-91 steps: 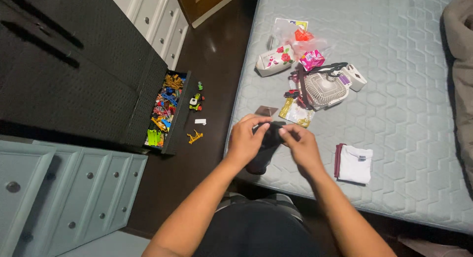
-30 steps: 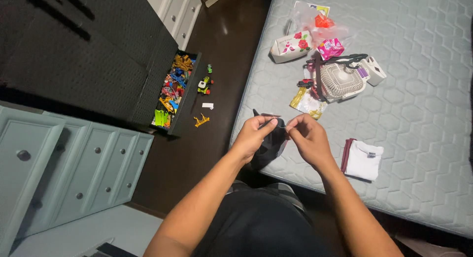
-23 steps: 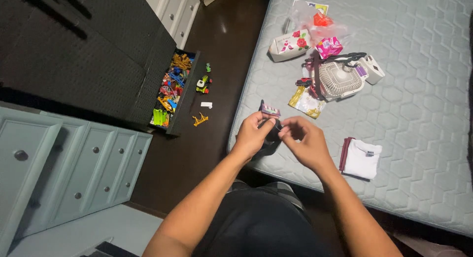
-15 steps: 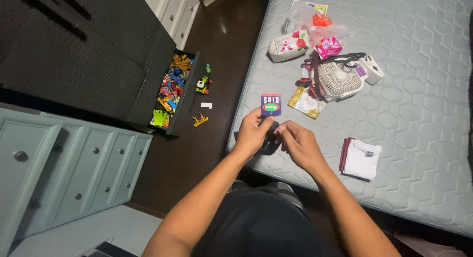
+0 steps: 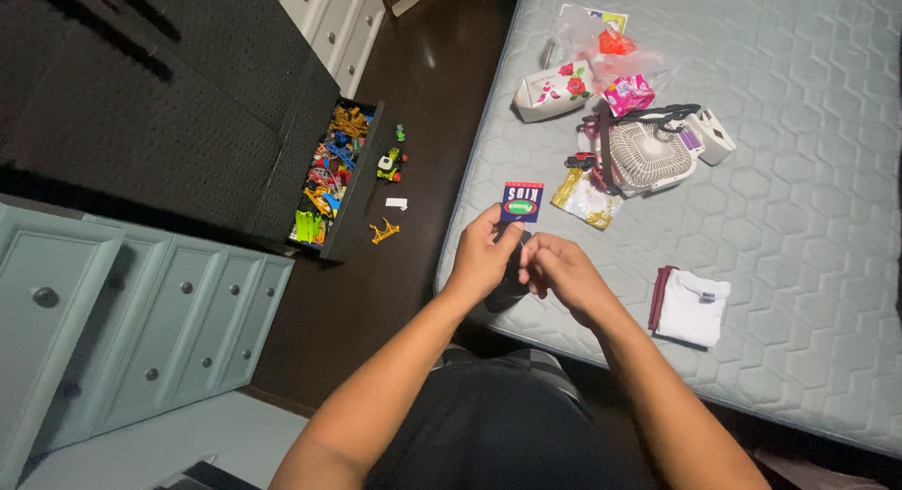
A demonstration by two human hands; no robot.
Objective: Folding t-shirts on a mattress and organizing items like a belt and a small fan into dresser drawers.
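While two hands [image 5: 526, 263] grip, one card [image 5: 521, 202], one dark cloth [image 5: 508, 291]

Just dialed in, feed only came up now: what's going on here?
A person at the edge of a mattress holds a small blue and red card up in the left hand. The right hand grips a dark fabric item beneath it. A small white fan and a folded white garment lie on the mattress.

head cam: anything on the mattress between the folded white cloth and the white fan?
No. In the head view, bare quilted mattress lies between the folded white cloth and the white fan.
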